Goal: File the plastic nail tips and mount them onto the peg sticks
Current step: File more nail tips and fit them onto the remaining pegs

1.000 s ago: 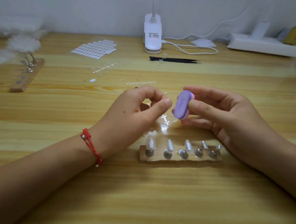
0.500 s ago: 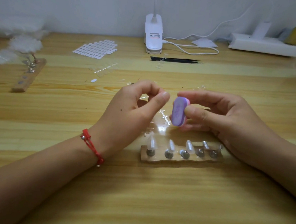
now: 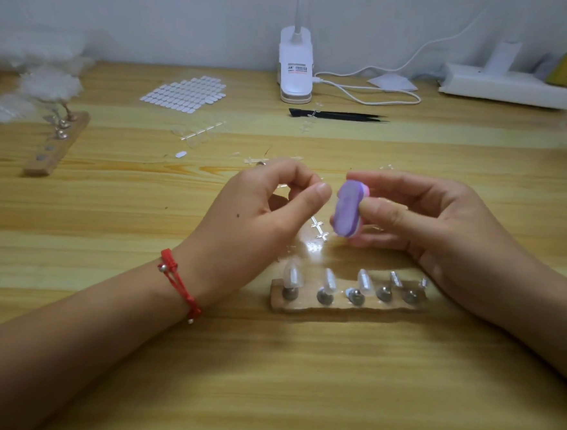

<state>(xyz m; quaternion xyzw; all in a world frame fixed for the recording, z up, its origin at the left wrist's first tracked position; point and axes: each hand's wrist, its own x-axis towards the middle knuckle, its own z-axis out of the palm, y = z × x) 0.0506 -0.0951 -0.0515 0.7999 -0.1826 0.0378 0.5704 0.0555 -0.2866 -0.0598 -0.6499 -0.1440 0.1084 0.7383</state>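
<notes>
My right hand (image 3: 442, 226) pinched the purple file (image 3: 347, 207). Just left of it my left hand (image 3: 258, 213) curled, thumb meeting forefinger; what it held I couldn't tell. Nail tips (image 3: 293, 276) stood on the peg block (image 3: 346, 309) nearer me.

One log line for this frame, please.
phase: filing | left hand: fingers pinched, contents hidden | right hand: grips purple oval nail file block | wooden peg strip: clear plastic tips mounted

Lamp base label (image 3: 297, 68): print too small to read
</notes>
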